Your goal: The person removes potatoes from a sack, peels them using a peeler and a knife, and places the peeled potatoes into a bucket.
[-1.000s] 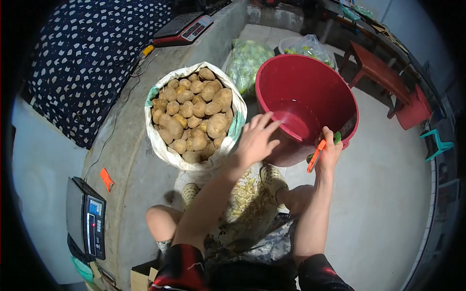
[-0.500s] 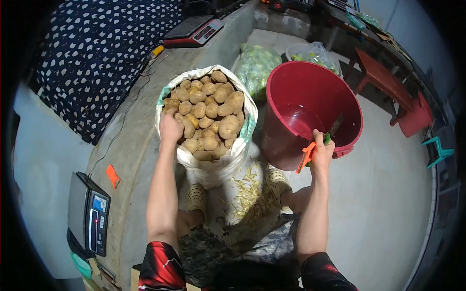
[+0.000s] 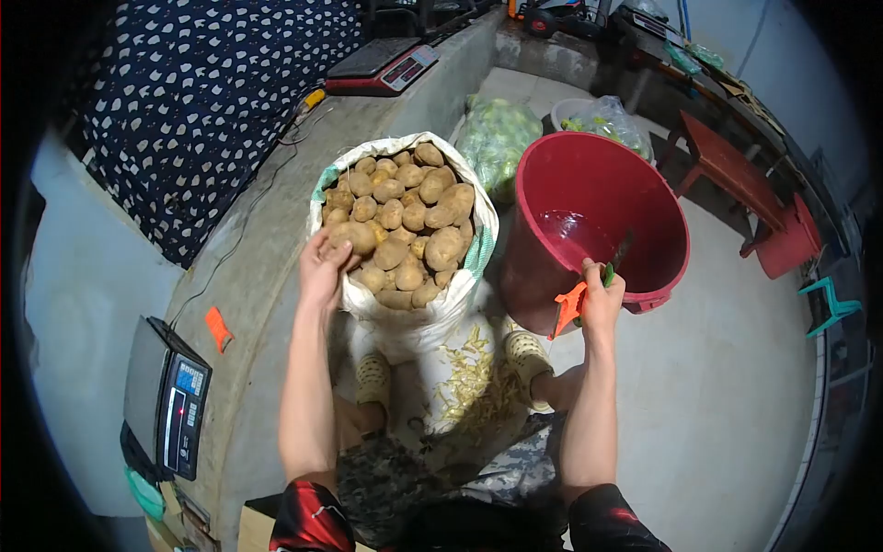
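My left hand [image 3: 322, 269] is closed around a brown potato [image 3: 352, 237] at the near left edge of a white woven sack [image 3: 405, 324]. Unpeeled potatoes [image 3: 414, 217] fill the sack to its rolled rim. Over the near rim of a large red bucket [image 3: 598, 156], my right hand [image 3: 602, 299] grips an orange peeler [image 3: 568, 308]. A green handle [image 3: 608, 274] also shows in that fist, with a dark blade-like part beyond it; the fingers partly hide both. Some clear liquid lies at the bottom of the bucket.
Peelings [image 3: 469, 377] litter the floor between my feet. A digital scale [image 3: 179, 405] and an orange object [image 3: 219, 328] lie on the left ledge; a red scale [image 3: 386, 69] sits farther back. Behind the bucket are bags of green produce [image 3: 499, 143]. A red-brown bench [image 3: 731, 170] stands right.
My left hand has drawn back toward me and turned, lifting a potato from the pile. My right hand stays by the bucket rim with its tools. The whole view has shifted slightly.
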`<state>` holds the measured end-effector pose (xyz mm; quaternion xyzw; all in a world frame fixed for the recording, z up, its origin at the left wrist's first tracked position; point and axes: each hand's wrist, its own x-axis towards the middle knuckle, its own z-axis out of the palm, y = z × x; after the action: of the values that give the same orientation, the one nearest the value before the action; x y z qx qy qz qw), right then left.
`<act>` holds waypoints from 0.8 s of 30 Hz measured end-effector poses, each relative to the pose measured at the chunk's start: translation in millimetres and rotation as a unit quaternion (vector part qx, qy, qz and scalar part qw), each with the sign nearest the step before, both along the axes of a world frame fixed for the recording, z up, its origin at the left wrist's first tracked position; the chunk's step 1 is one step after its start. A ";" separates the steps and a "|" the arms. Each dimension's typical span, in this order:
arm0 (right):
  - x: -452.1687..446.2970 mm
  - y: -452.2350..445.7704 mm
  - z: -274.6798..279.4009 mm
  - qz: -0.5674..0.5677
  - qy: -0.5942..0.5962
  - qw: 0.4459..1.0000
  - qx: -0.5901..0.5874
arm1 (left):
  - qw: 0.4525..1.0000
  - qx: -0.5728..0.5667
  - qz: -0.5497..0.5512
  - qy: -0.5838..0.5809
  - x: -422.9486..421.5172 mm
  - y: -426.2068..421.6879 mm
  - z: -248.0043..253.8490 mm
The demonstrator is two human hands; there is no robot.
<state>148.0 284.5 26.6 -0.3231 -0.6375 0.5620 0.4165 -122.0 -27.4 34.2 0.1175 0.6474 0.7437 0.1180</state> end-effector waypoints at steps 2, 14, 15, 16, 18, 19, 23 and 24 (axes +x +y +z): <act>-4.1 -4.4 -1.7 0.011 -0.001 1.000 0.004 | 0.985 0.133 -0.045 -0.103 27.9 -1.5 0.7; -30.9 -59.4 -22.9 0.069 -0.144 0.972 0.173 | 0.880 0.308 -0.123 -0.341 147.9 30.7 -63.6; -33.3 -64.5 -23.5 0.073 -0.143 0.964 0.211 | 0.876 0.311 -0.125 -0.345 151.6 31.2 -64.6; -34.6 -68.3 -22.8 0.079 -0.148 0.962 0.217 | 0.889 0.286 -0.145 -0.327 155.7 31.3 -66.7; -37.0 -74.6 -21.3 0.089 -0.161 0.957 0.223 | 0.893 0.267 -0.151 -0.329 162.3 31.7 -59.2; -38.4 -76.2 -21.2 0.089 -0.164 0.956 0.226 | 0.891 0.270 -0.152 -0.331 164.4 31.1 -60.0; -44.1 -79.0 -26.4 0.088 -0.182 0.950 0.239 | 0.897 0.296 -0.206 -0.256 173.3 24.3 -44.9; -45.3 -79.9 -27.1 0.092 -0.183 0.949 0.241 | 0.914 0.276 -0.212 -0.206 175.6 22.5 -43.6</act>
<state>102.7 204.6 -0.5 -0.2505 -0.8461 0.3584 0.3048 53.6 -4.9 -9.4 0.1240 0.3374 0.8578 0.3672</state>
